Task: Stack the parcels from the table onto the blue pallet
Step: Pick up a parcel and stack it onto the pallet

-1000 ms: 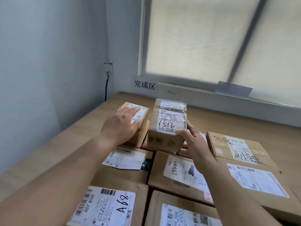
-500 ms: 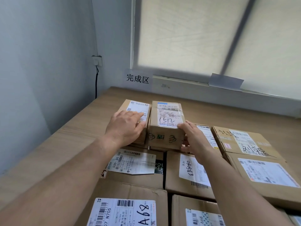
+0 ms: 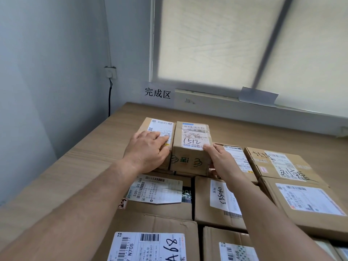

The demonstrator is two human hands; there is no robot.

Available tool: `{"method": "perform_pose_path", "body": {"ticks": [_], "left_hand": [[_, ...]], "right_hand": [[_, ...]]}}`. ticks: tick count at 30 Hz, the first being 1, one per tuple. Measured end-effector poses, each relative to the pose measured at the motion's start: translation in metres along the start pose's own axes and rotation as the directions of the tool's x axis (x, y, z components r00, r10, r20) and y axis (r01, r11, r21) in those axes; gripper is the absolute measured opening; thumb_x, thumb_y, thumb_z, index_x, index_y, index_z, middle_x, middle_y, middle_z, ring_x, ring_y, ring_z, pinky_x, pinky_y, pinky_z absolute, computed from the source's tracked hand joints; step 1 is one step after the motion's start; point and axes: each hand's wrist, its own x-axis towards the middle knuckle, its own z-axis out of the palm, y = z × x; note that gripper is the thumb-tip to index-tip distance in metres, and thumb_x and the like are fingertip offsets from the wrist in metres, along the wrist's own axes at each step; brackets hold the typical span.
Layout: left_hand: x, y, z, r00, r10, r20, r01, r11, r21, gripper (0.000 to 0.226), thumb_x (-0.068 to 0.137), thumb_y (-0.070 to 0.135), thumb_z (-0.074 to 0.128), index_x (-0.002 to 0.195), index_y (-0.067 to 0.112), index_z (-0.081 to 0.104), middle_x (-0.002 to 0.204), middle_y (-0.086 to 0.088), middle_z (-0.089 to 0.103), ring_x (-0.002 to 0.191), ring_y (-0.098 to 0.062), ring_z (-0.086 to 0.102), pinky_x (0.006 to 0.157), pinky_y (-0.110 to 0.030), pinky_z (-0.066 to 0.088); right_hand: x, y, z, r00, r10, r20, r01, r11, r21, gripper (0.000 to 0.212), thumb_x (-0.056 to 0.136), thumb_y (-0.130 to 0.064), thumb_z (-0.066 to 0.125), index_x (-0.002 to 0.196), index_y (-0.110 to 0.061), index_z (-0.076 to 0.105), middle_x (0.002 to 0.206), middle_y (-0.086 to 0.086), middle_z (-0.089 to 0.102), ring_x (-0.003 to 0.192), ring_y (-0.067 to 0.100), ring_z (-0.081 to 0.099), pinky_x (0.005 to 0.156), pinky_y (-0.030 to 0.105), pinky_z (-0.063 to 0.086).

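one 1512 parcel [image 3: 190,163], right hand [image 3: 222,162] around its side, left hand [image 3: 148,153] beside

A wall sign [image 3: 157,93] reads "完成区". The far parcel [image 3: 194,147] has a label printed "530 D5 094", with "1512" handwritten upside down. A left box label [image 3: 156,189] shows "530- D5 065". The nearest label [image 3: 146,245] reads "N705" and "A68". The right box label [image 3: 308,200] reads "007 N705 040".

Single head-worn wide-angle view, facing forward and down, close over the parcels [image 3: 191,162]; window [image 3: 244,44] beyond.
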Motion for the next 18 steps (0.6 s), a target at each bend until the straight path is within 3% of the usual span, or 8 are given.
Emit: {"method": "perform_pose_path", "body": {"ticks": [2,7,10,13,16,18], "left_hand": [[0.000,0.001,-0.001,1.000,0.002,-0.002,-0.002,1.000,-0.011,0.052,0.099,0.051,0.024,0.147,0.032,0.029,0.155,0.003,0.028,0.143,-0.017,0.021,0.118,-0.040,0.011],[-0.001,0.002,-0.004,1.000,0.013,-0.024,-0.015,0.997,-0.070,0.051,0.100,0.046,0.027,0.148,0.027,0.030,0.154,0.000,0.029,0.142,-0.017,0.022,0.119,-0.037,0.011],[-0.001,0.003,-0.003,0.998,0.024,-0.050,-0.029,0.995,-0.100,0.051,0.100,0.044,0.029,0.148,0.026,0.030,0.154,-0.001,0.030,0.143,-0.017,0.022,0.119,-0.036,0.009],[0.000,0.003,-0.004,0.995,0.030,-0.095,-0.042,0.991,-0.123,0.056,0.096,0.049,0.026,0.147,0.026,0.032,0.153,-0.001,0.033,0.141,-0.018,0.025,0.118,-0.035,0.011],[-0.001,0.006,-0.005,0.987,0.020,-0.161,-0.036,0.994,-0.100,0.070,0.083,0.054,0.021,0.145,0.024,0.037,0.150,-0.003,0.037,0.139,-0.020,0.030,0.117,-0.036,0.011],[-0.003,0.011,-0.006,0.975,0.006,-0.223,-0.021,0.998,-0.067,0.073,0.081,0.056,0.024,0.143,0.022,0.041,0.149,-0.006,0.039,0.138,-0.021,0.032,0.117,-0.037,0.011]], "right_hand": [[-0.001,0.000,-0.001,1.000,0.006,-0.010,-0.006,1.000,-0.010,0.062,0.075,-0.064,0.049,0.126,-0.029,0.055,0.116,0.000,0.065,0.103,0.020,0.062,0.087,0.040,0.050],[0.004,0.006,-0.001,0.998,-0.011,-0.056,0.008,0.999,-0.048,0.096,0.059,-0.083,0.047,0.139,-0.029,0.046,0.131,-0.001,0.059,0.119,0.022,0.056,0.088,0.038,0.043],[0.003,0.006,-0.003,0.996,-0.006,-0.090,-0.001,0.996,-0.088,0.102,0.056,-0.089,0.045,0.138,-0.028,0.045,0.126,-0.005,0.059,0.116,0.018,0.056,0.103,0.042,0.043],[-0.008,-0.002,-0.006,0.993,-0.016,-0.114,0.000,0.990,-0.139,0.097,0.063,-0.085,0.041,0.139,-0.025,0.045,0.117,-0.005,0.059,0.106,0.016,0.053,0.101,0.041,0.043],[-0.018,-0.006,-0.013,0.985,-0.050,-0.165,0.017,0.981,-0.192,0.068,0.090,-0.064,0.044,0.143,-0.022,0.043,0.137,0.002,0.054,0.124,0.021,0.050,0.106,0.041,0.038],[-0.026,-0.007,-0.020,0.971,-0.112,-0.211,0.050,0.959,-0.280,0.059,0.094,-0.054,0.045,0.142,-0.019,0.045,0.138,0.006,0.053,0.127,0.022,0.048,0.103,0.038,0.038]]}}
